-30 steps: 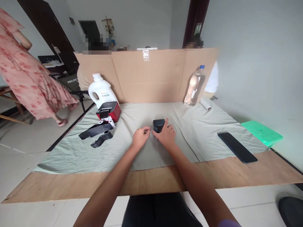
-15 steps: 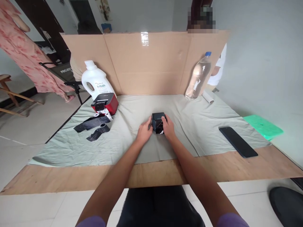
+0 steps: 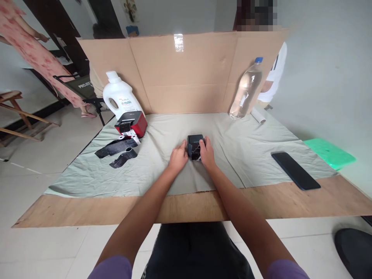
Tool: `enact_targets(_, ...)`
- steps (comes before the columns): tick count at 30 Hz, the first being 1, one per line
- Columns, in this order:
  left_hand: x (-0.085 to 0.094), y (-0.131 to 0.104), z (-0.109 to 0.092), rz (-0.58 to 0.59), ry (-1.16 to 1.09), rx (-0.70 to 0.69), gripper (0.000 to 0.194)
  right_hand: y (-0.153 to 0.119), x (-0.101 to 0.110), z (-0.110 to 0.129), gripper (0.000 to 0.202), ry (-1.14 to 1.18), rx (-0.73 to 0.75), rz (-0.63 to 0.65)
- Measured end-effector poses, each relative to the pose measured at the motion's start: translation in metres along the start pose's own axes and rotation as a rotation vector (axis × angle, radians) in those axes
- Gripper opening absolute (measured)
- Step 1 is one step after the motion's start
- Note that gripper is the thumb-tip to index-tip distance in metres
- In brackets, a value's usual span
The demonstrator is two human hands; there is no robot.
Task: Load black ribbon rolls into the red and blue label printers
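On the cloth straight ahead sits a small black printer (image 3: 195, 147), box-shaped, with a glossy black strip over its front. My left hand (image 3: 178, 158) is closed against its left side, the index finger pointing forward along it. From the right, my right hand (image 3: 207, 152) grips it, thumb on the front face and fingers around the far side. The underside and back of the printer are hidden.
A red and black printer (image 3: 132, 123) stands at left before a white detergent bottle (image 3: 120, 95). Black strips (image 3: 117, 147) lie nearer. At right are a clear bottle (image 3: 246, 91), a white roll (image 3: 257, 115) and a phone (image 3: 295, 170). A cardboard sheet (image 3: 186, 73) stands behind.
The view has shifted slightly, so the table things sit a little higher in the picture. Both hands stay at the black printer. The person in pink at left has moved an arm.
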State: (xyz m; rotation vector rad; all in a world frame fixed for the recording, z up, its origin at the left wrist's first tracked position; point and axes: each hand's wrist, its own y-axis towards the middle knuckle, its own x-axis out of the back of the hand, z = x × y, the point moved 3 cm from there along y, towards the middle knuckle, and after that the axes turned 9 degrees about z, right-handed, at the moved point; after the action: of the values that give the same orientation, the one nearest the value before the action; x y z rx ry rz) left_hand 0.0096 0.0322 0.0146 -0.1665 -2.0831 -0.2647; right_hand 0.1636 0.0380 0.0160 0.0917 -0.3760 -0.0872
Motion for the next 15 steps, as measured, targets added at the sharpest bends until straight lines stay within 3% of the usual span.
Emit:
enact_targets(8, -0.0006, -0.0012, -0.0033, 0.096, 0.242, -0.016, 0.054, 0.0013, -0.0007, -0.0026, 0.069, 0.017, 0.009, -0.01)
enact_targets(15, -0.0033, -0.0041, -0.0024, 0.042, 0.125, 0.08, 0.066, 0.003, 0.0024, -0.0072, 0.067, 0.091, -0.025, -0.03)
